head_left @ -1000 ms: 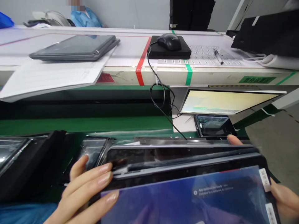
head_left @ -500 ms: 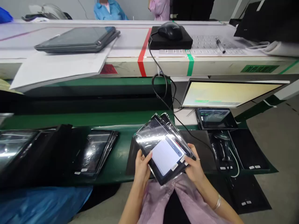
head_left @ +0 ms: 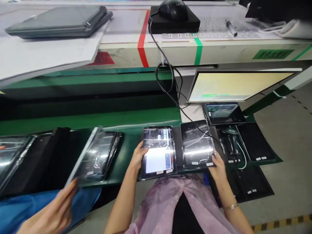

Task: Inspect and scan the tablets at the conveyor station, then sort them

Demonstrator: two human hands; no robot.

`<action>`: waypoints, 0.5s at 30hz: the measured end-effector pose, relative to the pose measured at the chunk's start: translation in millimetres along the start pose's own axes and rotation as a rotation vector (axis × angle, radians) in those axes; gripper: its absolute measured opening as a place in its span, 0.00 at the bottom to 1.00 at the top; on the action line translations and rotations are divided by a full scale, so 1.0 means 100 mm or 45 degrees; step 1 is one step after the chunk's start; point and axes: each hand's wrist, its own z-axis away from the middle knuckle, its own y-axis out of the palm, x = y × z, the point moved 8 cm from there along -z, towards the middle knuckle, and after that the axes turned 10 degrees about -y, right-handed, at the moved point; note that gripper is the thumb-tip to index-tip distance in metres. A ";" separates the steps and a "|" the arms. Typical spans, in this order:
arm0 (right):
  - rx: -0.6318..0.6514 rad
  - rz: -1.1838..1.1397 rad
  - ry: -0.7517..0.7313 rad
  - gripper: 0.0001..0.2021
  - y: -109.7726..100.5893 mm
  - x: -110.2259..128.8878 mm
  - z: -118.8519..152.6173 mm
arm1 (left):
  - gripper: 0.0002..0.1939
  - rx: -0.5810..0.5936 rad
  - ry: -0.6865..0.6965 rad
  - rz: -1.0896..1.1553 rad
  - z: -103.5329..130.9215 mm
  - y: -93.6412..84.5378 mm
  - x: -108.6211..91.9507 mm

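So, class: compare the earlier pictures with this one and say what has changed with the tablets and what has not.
The stack held in both hands is now split: left hand grips the lit tablet, right hand the dark tablet, both flat on the green belt. A co-worker's hand has come in. Monitor and mouse unchanged.

My left hand grips the lit tablet; my right hand holds the dark tablet beside it. A co-worker's hand lifts another tablet.

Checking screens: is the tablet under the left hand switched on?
Yes, the tablet held by the left hand shows a bright lit screen.
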 end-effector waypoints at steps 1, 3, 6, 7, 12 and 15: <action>0.002 0.089 -0.053 0.26 -0.09 0.04 -0.07 | 0.41 -0.026 0.049 -0.103 -0.07 0.03 0.03; 0.047 0.384 -0.188 0.26 -0.21 0.14 -0.18 | 0.36 -0.087 0.140 -0.354 -0.16 0.07 0.05; 0.150 1.017 -0.499 0.20 -0.25 0.37 -0.28 | 0.32 -0.224 0.243 -0.634 -0.13 0.12 0.00; 0.173 1.215 -0.624 0.18 -0.22 0.45 -0.28 | 0.31 -0.318 0.305 -0.768 -0.08 0.15 -0.07; 0.444 1.696 -0.902 0.19 0.20 0.49 -0.45 | 0.22 -0.566 0.666 -1.656 0.09 0.89 -0.42; 0.584 1.818 -0.920 0.25 0.53 0.41 -0.74 | 0.22 -0.407 0.774 -1.833 -0.09 1.46 -0.47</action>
